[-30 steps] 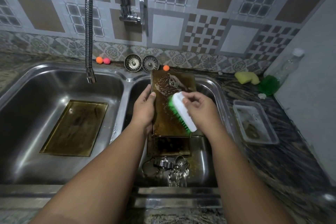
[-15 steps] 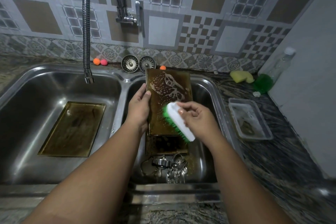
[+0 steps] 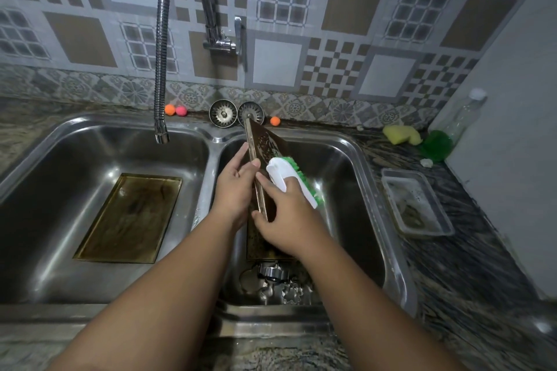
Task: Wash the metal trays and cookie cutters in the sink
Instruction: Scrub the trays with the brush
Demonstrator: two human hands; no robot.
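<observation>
Left hand (image 3: 233, 190) grips edge-on tray (image 3: 266, 141); right hand (image 3: 286, 220) holds brush (image 3: 283, 173) beside it.

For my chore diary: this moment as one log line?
left hand: grips brown metal tray on edge | right hand: grips white green-bristled brush | over right sink basin

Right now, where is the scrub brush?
In the head view, the scrub brush is in the right hand over the right basin, beside the on-edge tray that the left hand grips.
</observation>
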